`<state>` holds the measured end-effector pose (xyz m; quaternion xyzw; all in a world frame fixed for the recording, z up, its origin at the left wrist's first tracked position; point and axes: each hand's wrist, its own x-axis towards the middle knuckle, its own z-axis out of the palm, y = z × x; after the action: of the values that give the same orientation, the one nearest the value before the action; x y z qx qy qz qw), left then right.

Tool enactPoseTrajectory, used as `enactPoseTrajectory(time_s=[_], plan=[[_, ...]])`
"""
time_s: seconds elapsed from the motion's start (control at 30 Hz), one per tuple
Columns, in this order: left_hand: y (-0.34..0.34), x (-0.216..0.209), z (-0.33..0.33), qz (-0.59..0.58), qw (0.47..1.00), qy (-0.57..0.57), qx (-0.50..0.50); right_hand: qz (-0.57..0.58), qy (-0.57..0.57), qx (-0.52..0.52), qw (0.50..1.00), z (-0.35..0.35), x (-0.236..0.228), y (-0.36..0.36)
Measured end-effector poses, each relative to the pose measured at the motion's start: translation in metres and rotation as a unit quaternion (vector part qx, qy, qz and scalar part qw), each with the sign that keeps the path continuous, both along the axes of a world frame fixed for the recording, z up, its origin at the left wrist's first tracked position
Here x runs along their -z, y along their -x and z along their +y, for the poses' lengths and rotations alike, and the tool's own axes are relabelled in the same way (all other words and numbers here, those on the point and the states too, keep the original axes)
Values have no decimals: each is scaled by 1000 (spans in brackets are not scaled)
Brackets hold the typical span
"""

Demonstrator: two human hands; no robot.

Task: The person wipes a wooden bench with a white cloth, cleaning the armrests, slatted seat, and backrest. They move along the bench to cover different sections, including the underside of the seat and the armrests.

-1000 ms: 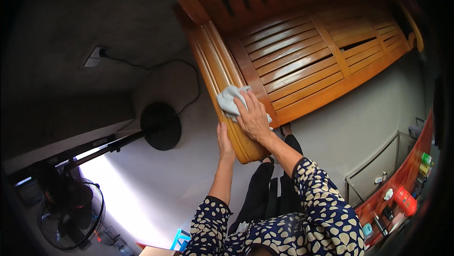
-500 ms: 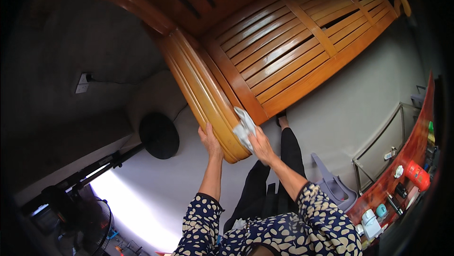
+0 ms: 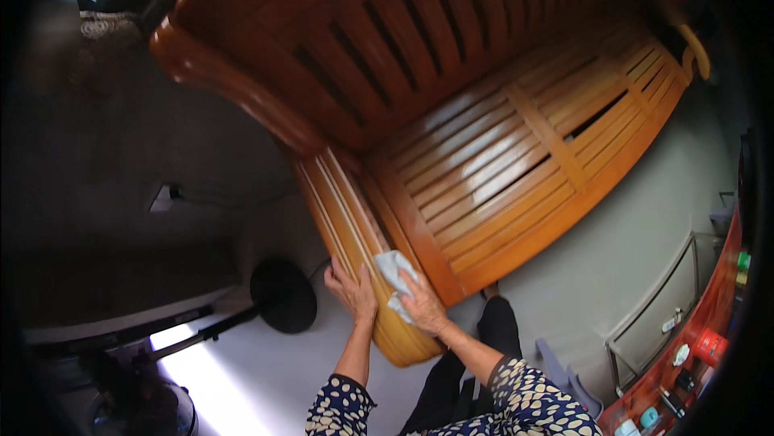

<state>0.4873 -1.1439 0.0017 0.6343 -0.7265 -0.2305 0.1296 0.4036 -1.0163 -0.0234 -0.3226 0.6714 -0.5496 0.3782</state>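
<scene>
Toward the inner side of the wooden armrest point(image 3: 355, 238), a pale cloth point(image 3: 393, 264) is held by the right hand point(image 3: 421, 305), fingers curled over it; soft and light, it is probably best gripped bunched. The outer side is touched by the left hand point(image 3: 356, 294), thumb parted from fingers.

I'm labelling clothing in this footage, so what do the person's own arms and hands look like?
The left hand and right hand are bare, without gloves, and no watch or bracelet shows at either wrist. The left sleeve and right sleeve are dark navy with irregular cream, pebble-like spots, ending in narrow dark edging well short of the wrists.
</scene>
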Motion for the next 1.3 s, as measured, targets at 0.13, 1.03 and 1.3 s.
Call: enactPoseTrajectory(time_s=[0.13,1.03,1.3], plan=[[25,-5,-2,-47,997,-38,-38,29,-12,-38,999,-63,14,23],[-2,19,-11,402,903,-108,-103,441,67,-184,876,-125,-12,31],[-52,26,-11,487,807,-289,-170,493,63,-114,860,-29,-47,-20]])
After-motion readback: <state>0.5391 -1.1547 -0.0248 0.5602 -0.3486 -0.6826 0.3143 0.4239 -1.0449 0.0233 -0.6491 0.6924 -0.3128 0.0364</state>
